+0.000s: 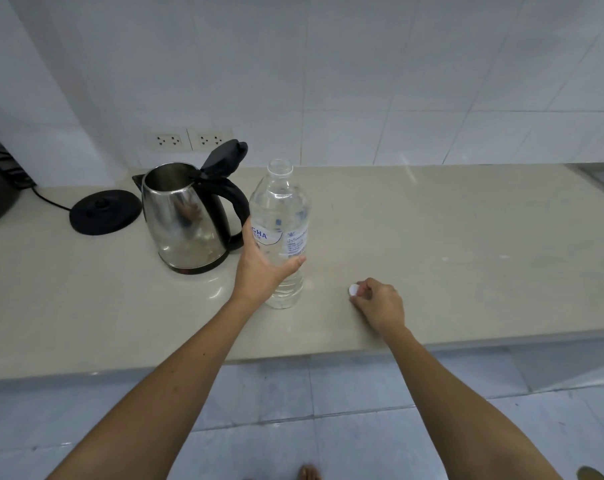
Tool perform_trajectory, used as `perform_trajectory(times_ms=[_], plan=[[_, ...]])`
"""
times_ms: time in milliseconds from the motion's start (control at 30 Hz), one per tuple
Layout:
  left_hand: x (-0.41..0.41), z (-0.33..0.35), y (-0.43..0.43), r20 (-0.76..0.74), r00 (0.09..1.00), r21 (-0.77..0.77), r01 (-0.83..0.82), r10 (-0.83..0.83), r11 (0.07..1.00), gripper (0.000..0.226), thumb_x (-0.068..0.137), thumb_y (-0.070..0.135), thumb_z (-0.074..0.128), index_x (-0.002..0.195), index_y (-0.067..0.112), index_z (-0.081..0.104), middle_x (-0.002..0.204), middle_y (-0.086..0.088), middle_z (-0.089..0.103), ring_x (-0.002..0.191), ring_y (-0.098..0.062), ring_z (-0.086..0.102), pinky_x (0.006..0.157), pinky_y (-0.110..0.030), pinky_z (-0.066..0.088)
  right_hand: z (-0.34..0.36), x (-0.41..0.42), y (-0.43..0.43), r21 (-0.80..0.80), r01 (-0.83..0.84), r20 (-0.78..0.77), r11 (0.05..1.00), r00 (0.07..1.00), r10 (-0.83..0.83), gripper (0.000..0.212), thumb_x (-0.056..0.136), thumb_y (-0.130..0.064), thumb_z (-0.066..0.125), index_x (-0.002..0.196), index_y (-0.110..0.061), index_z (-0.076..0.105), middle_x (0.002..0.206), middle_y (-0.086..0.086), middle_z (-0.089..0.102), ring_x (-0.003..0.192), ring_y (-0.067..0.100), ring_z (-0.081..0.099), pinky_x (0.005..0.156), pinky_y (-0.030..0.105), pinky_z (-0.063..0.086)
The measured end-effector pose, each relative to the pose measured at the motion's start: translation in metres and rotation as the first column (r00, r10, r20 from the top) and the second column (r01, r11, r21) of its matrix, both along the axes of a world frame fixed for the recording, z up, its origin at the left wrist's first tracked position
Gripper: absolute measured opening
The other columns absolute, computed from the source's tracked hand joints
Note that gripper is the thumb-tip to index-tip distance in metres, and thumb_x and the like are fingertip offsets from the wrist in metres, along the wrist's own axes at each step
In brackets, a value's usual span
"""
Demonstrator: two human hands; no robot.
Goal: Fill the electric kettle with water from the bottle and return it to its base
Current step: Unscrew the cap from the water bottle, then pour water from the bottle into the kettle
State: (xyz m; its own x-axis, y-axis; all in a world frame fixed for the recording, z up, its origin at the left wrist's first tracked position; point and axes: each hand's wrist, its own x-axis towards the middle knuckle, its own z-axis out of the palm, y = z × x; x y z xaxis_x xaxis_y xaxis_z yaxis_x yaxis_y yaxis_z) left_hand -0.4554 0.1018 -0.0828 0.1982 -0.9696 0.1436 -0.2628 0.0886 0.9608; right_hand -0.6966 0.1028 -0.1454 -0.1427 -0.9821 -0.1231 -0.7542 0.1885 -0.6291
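Two bare hands work at the pale countertop [432, 237]: the left hand [263, 268] wraps around the uncapped water bottle [281, 216], which stands upright, while the right hand [380, 301] pinches the white cap [353, 289] against the surface. Just left of the bottle sits the steel kettle [186, 216], lid [226, 157] flipped open, off its black base [104, 211], which lies beside it
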Motion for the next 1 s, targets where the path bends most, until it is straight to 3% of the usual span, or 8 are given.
perform_trajectory(times_ms=[233, 300, 400, 500, 600, 767, 933, 1000], plan=[[-0.005, 0.002, 0.000, -0.022, 1.000, -0.013, -0.021, 0.021, 1.000, 0.120, 0.045, 0.046, 0.092, 0.143, 0.035, 0.023, 0.137, 0.017, 0.047, 0.125, 0.002, 0.047, 0.104, -0.024, 0.039, 0.009, 0.006, -0.003, -0.049, 0.001, -0.044, 0.999, 0.999, -0.003, 0.022, 0.085, -0.030, 0.057, 0.104, -0.020, 0.059, 0.105, 0.002, 0.066, 0.100, 0.026, 0.060, 0.086, 0.036, 0.046], [-0.006, 0.003, 0.000, -0.010, 0.999, -0.012, -0.036, 0.036, 0.999, 0.117, 0.047, 0.046, 0.091, 0.142, 0.035, 0.024, 0.137, 0.015, 0.048, 0.124, 0.000, 0.048, 0.103, -0.023, 0.039, 0.024, 0.018, -0.010, -0.111, 0.017, 0.118, 0.994, 0.993, -0.003, 0.031, 0.087, -0.024, 0.057, 0.117, -0.019, 0.058, 0.114, 0.006, 0.065, 0.102, 0.026, 0.061, 0.088, 0.034, 0.047], [-0.006, 0.004, 0.001, 0.001, 0.999, -0.004, -0.040, 0.040, 0.999, 0.115, 0.049, 0.046, 0.090, 0.142, 0.033, 0.023, 0.136, 0.013, 0.050, 0.124, -0.003, 0.049, 0.103, -0.025, 0.041, 0.070, 0.045, -0.025, -0.248, 0.021, 0.392, 0.969, 0.917, 0.081, 0.028, 0.091, -0.024, 0.056, 0.118, -0.022, 0.061, 0.120, -0.009, 0.064, 0.103, 0.012, 0.060, 0.084, 0.012, 0.041], [-0.006, 0.006, 0.001, 0.001, 0.999, 0.006, -0.036, 0.036, 0.999, 0.114, 0.051, 0.042, 0.091, 0.142, 0.031, 0.023, 0.136, 0.010, 0.051, 0.125, -0.008, 0.050, 0.104, -0.030, 0.042, 0.122, 0.068, -0.035, -0.392, -0.067, 0.467, 0.918, 0.845, 0.261, 0.026, 0.094, -0.027, 0.052, 0.117, -0.024, 0.063, 0.115, -0.020, 0.063, 0.108, -0.004, 0.056, 0.087, 0.005, 0.039], [-0.003, 0.007, 0.000, 0.006, 1.000, 0.034, 0.002, -0.002, 0.999, 0.116, 0.051, 0.038, 0.092, 0.143, 0.030, 0.021, 0.136, 0.010, 0.049, 0.126, -0.010, 0.049, 0.103, -0.029, 0.041, 0.155, 0.080, -0.036, -0.450, -0.195, 0.428, 0.872, 0.810, 0.402, 0.027, 0.094, -0.032, 0.051, 0.117, -0.026, 0.063, 0.114, -0.023, 0.063, 0.110, -0.010, 0.054, 0.092, 0.010, 0.041], [-0.001, 0.009, 0.002, 0.027, 0.999, 0.036, 0.018, -0.019, 0.999, 0.114, 0.056, 0.029, 0.092, 0.144, 0.029, 0.019, 0.123, 0.022, 0.048, 0.114, -0.001, 0.050, 0.086, -0.006, 0.035, 0.170, 0.086, -0.034, -0.442, -0.328, 0.394, 0.835, 0.765, 0.509, 0.032, 0.095, -0.032, 0.052, 0.121, -0.017, 0.062, 0.119, -0.008, 0.066, 0.113, 0.004, 0.058, 0.098, 0.028, 0.045], [-0.005, 0.012, 0.004, 0.026, 1.000, 0.035, -0.015, 0.014, 0.999, 0.112, 0.048, 0.043, 0.087, 0.140, 0.029, 0.025, 0.125, 0.016, 0.053, 0.115, -0.007, 0.055, 0.091, -0.021, 0.043, 0.178, 0.085, -0.032, -0.414, -0.424, 0.329, 0.806, 0.756, 0.566, 0.045, 0.085, -0.045, 0.061, 0.126, -0.027, 0.058, 0.122, -0.015, 0.063, 0.111, 0.002, 0.059, 0.096, 0.033, 0.048], [-0.005, 0.011, 0.004, 0.019, 0.999, 0.022, -0.027, 0.026, 0.999, 0.110, 0.046, 0.045, 0.085, 0.138, 0.028, 0.027, 0.128, 0.011, 0.056, 0.117, -0.012, 0.057, 0.097, -0.034, 0.048, 0.184, 0.086, -0.031, -0.430, -0.452, 0.268, 0.782, 0.763, 0.588, 0.049, 0.082, -0.050, 0.064, 0.128, -0.035, 0.055, 0.120, -0.022, 0.062, 0.110, -0.002, 0.058, 0.094, 0.026, 0.048]])
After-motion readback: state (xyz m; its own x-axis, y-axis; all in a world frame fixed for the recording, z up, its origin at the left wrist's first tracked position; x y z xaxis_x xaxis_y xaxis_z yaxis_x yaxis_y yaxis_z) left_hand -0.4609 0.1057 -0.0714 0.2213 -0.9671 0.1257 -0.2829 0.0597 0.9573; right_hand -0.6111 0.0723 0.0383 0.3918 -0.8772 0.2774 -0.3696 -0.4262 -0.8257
